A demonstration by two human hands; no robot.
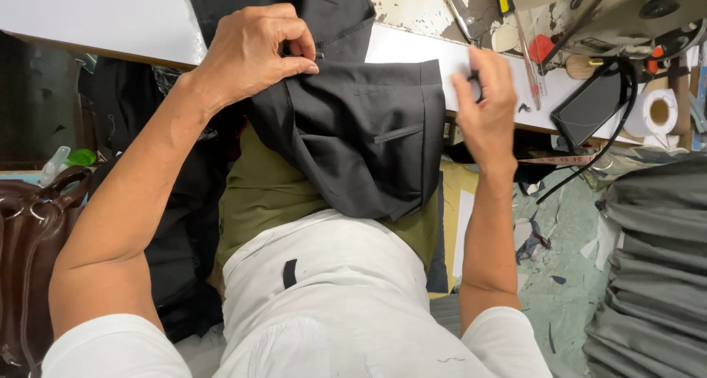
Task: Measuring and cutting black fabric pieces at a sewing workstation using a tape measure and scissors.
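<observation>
On lap, dark garment, L hand fingers pinching edge, R hand beside

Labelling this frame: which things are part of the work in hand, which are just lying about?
In hand:
left hand
right hand
dark garment piece

Lying about:
black phone
tape roll
brown bag
grey fabric stack

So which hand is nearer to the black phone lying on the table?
Right. The right hand is at the dark fabric's right edge, just left of the black phone. The left hand pinches the fabric's upper left corner, much farther away.
</observation>
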